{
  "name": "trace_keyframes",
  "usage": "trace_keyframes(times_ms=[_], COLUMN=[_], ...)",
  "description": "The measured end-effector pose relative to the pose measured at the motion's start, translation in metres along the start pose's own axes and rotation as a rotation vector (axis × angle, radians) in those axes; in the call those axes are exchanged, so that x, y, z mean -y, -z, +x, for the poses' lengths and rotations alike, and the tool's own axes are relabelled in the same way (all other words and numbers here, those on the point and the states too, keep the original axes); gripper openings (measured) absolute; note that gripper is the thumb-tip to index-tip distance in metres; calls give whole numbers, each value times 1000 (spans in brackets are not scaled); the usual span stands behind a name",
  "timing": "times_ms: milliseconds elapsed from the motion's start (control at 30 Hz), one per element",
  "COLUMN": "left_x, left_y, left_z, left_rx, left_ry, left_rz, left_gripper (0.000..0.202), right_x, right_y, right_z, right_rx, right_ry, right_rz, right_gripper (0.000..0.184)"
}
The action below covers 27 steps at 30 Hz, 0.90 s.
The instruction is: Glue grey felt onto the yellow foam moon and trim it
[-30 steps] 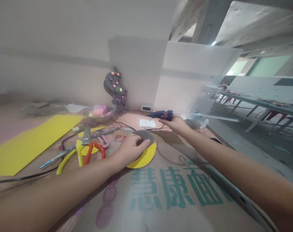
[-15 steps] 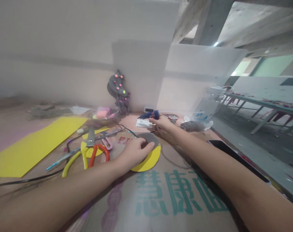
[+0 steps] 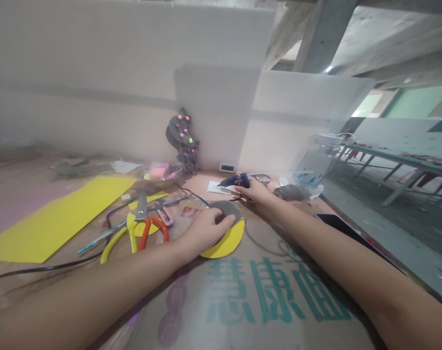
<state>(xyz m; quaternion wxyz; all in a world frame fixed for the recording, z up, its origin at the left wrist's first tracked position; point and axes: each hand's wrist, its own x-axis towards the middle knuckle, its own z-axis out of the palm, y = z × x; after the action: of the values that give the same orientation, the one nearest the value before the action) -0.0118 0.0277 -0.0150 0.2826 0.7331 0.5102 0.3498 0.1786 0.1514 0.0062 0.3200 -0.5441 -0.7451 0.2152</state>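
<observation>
My left hand (image 3: 206, 227) is closed on a round disc (image 3: 226, 245), its thumb lying across the top. The disc is yellow along the near side and grey on the far part. At the back of the work area my right hand (image 3: 255, 192) grips a dark blue glue gun (image 3: 239, 181) with a small red light, its nozzle pointing left over a white card (image 3: 215, 187). A thin grey cord (image 3: 268, 250) trails from the disc to the right across the printed cardboard (image 3: 192, 311).
Left of the disc lie scissors (image 3: 141, 214) with yellow and orange handles, a pink cutter (image 3: 165, 215) and a large yellow sheet (image 3: 68, 214). A crescent ornament (image 3: 179, 131) stands against the wall. Behind my right arm sit a grey cord bundle (image 3: 294, 191) and a dark phone-like slab (image 3: 345, 231).
My right hand has drawn the glue gun slightly back and to the right, off most of the white card. The left hand keeps its hold on the disc. The view has shifted a little.
</observation>
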Motion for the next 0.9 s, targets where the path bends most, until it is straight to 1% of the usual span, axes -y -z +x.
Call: trace_keyframes(times_ms=[100, 233, 333, 367, 400, 467, 533, 600, 733, 833, 900], left_x=[-1, -2, -3, -3, -3, -4, -6, -8, -11, -12, -13], left_y=[0, 0, 0, 0, 0, 1, 2, 3, 5, 5, 5], left_z=[0, 0, -1, -1, -1, -2, -3, -4, -5, -5, -5], left_rx=[-1, -15, -20, -18, -16, -14, -14, -3, 14, 7, 6], left_ry=[4, 11, 9, 5, -3, -22, -31, -25, -13, -6, 6], left_rz=[-5, 3, 10, 18, 25, 39, 47, 48, 53, 65, 66], left_gripper=[48, 47, 46, 46, 46, 46, 46, 45, 44, 44, 44], right_x=[2, 8, 18, 23, 27, 35, 39, 40, 35, 34, 33], right_y=[13, 31, 37, 36, 34, 28, 20, 12, 6, 7, 8], right_z=[-15, -47, -75, -85, -95, -113, -124, -130, -131, -130, -130], right_rx=[-20, -48, -64, -47, -10, 145, 262, 320, 350, 338, 307], right_ry=[22, 66, 78, 74, 66, -1, -72, -134, -198, -192, -153], right_rz=[-23, -39, -34, 3, 72, 392, 657, 793, 862, 820, 730], right_gripper=[27, 31, 33, 34, 35, 41, 50, 59, 67, 62, 54])
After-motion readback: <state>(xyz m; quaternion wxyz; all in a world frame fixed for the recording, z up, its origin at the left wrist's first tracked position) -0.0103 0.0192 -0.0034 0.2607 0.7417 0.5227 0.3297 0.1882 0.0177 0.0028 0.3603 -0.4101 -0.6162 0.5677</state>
